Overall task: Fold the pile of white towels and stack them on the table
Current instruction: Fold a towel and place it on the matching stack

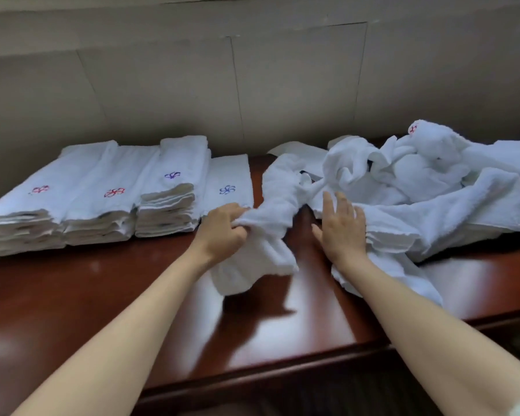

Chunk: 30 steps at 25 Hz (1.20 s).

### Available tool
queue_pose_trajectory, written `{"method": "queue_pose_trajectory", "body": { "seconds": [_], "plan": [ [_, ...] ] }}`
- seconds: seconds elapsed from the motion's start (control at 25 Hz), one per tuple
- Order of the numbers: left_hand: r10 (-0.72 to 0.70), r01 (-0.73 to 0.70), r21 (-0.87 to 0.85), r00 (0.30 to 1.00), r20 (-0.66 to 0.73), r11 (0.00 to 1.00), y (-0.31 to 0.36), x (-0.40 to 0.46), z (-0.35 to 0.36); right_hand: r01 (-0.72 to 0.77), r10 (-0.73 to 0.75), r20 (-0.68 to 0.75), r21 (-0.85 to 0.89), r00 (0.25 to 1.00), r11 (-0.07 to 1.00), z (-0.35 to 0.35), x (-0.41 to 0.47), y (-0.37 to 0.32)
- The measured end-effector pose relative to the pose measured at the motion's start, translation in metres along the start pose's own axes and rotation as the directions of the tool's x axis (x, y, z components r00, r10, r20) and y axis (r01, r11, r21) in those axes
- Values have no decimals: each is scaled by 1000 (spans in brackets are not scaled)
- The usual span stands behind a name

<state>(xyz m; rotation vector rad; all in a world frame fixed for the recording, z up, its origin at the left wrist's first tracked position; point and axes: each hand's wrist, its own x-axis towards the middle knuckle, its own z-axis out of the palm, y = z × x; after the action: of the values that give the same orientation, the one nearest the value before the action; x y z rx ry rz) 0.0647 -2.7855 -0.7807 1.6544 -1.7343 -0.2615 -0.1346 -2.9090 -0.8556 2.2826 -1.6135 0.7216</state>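
Counter: glossy reddish wood.
Left hand: curled, a bunched towel is gripped.
Right hand: fingers spread, laid on the unfolded pile.
Folded stacks: kept left.

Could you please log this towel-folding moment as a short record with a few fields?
surface: wooden table
folded stacks: four along the left, two with red logos, two with blue
unfolded pile: heaped at right
left hand: grips a crumpled towel, partly lifted
right hand: fingers spread, resting on the pile's near edge
stage: next towel not yet folded
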Motion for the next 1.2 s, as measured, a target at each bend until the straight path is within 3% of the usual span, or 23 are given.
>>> {"method": "queue_pose_trajectory", "body": {
  "seconds": [0.12,0.2,0.24,0.28,0.32,0.36,0.44,0.52,0.6,0.64,0.68,0.72,0.8,0.84,0.88,0.92,1.0,1.04,1.08,1.2],
  "plan": [
    [-76,112,-105,950,303,988,2,-56,-28,273,-263,-117,81,958,959,-8,-18,-25],
    [-184,286,-70,767,615,956,2,-81,-53,439,-449,42,147,892,886,-26,-38,-58],
    [-227,312,7,676,701,950,-2,-93,-71,449,-484,199,196,852,872,-42,-49,-75],
    [-273,300,96,628,728,949,-7,-102,-88,425,-483,330,234,811,874,-55,-55,-89],
    [-343,299,190,629,698,935,-15,-112,-108,413,-482,398,251,780,875,-68,-58,-103],
    [-428,331,271,675,601,904,-25,-121,-130,401,-489,404,286,773,870,-79,-60,-116],
    [-558,468,329,781,281,820,-45,-134,-175,380,-495,339,351,800,856,-98,-59,-145],
    [-526,538,321,840,-132,779,-68,-141,-213,352,-487,249,437,837,828,-110,-53,-181],
    [-385,577,467,808,-446,670,-87,-156,-236,377,-553,229,524,801,764,-119,-48,-214],
    [-358,593,579,803,-476,559,-97,-168,-245,426,-605,230,524,762,737,-120,-47,-226],
    [-431,571,687,812,-393,449,-109,-181,-251,461,-632,230,511,740,726,-118,-47,-231],
    [-586,521,767,774,-239,375,-121,-198,-254,461,-631,236,506,739,729,-112,-47,-231],
    [-830,499,798,558,4,339,-136,-227,-247,411,-586,282,490,760,768,-92,-48,-213],
    [-849,523,764,524,62,378,-138,-236,-238,405,-573,334,454,749,794,-78,-52,-200],
    [-815,535,724,577,64,436,-136,-237,-225,413,-569,393,414,722,811,-64,-60,-187],
    [-739,538,670,673,25,512,-133,-230,-207,418,-567,434,396,700,818,-50,-69,-177],
    [-537,472,546,843,-48,692,-128,-203,-162,372,-536,394,420,747,828,-29,-80,-170],
    [-458,412,504,888,-38,759,-124,-185,-137,343,-506,348,433,789,834,-22,-80,-172],
    [-406,361,494,914,-18,791,-120,-167,-115,328,-478,313,426,821,843,-16,-77,-174],
    [-384,358,570,920,-79,740,-126,-136,-64,295,-410,279,374,868,879,1,-61,-175]
  ]
}}
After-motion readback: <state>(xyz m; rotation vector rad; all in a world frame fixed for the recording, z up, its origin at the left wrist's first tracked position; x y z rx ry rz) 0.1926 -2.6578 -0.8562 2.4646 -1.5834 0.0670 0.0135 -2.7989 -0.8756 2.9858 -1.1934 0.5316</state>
